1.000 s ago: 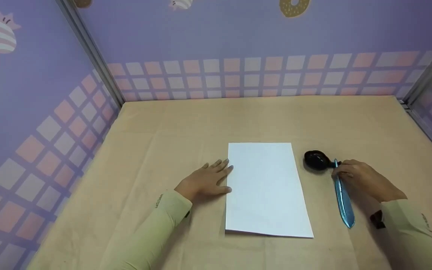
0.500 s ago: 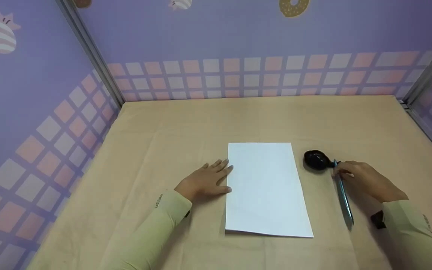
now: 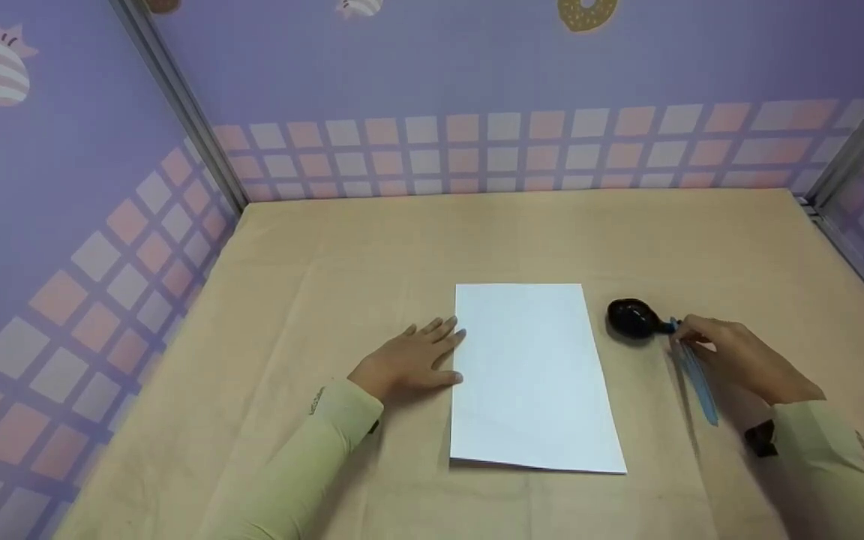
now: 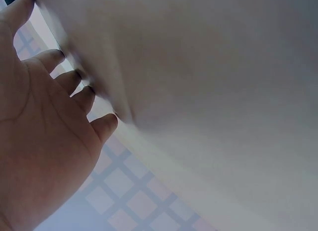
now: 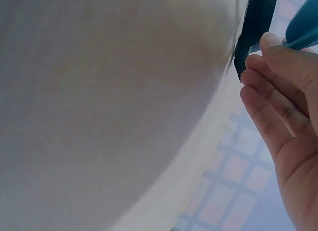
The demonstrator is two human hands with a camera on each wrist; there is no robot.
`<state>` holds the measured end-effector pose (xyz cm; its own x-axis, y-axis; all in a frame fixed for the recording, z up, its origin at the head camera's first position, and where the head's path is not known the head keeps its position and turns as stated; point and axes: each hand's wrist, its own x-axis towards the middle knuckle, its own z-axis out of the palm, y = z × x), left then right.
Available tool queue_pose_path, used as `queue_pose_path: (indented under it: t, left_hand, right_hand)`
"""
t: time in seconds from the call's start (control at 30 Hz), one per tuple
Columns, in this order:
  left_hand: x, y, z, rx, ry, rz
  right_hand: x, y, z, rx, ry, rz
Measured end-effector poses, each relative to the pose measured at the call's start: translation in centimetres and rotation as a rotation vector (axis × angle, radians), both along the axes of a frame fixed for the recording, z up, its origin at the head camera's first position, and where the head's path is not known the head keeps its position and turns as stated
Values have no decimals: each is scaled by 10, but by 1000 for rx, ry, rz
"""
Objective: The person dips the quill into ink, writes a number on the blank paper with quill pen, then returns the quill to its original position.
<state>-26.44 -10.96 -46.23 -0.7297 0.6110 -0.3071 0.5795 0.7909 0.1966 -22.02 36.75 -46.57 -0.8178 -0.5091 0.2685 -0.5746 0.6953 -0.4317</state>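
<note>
The sheet of paper (image 3: 533, 375) at the centre of the frame is looking matt, smooth and plain white. The surface (image 3: 372, 247) is showing a tan cloth cover, matt, with faint creases running across it. The round black holder (image 3: 631, 318) right of the sheet is shining glossy, like hard plastic. The blue feather pen (image 3: 696, 373) is gleaming with a smooth, slightly translucent plastic look. The sleeves (image 3: 304, 465) at the lower frame are reading as soft, matt, pale green fabric. The corner posts (image 3: 177, 105) at upper left are glinting like brushed metal.
</note>
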Motion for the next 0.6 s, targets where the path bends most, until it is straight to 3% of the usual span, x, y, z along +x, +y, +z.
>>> queue_pose_path:
  t: [0.3, 0.6]
  left_hand:
    - [-2, 1, 0, -17, -20, 6]
    - [-1, 1, 1, -8, -11, 7]
  right_hand:
    - [-1, 3, 2, -20, 68, 58]
    - [1, 0, 3, -8, 199, 9]
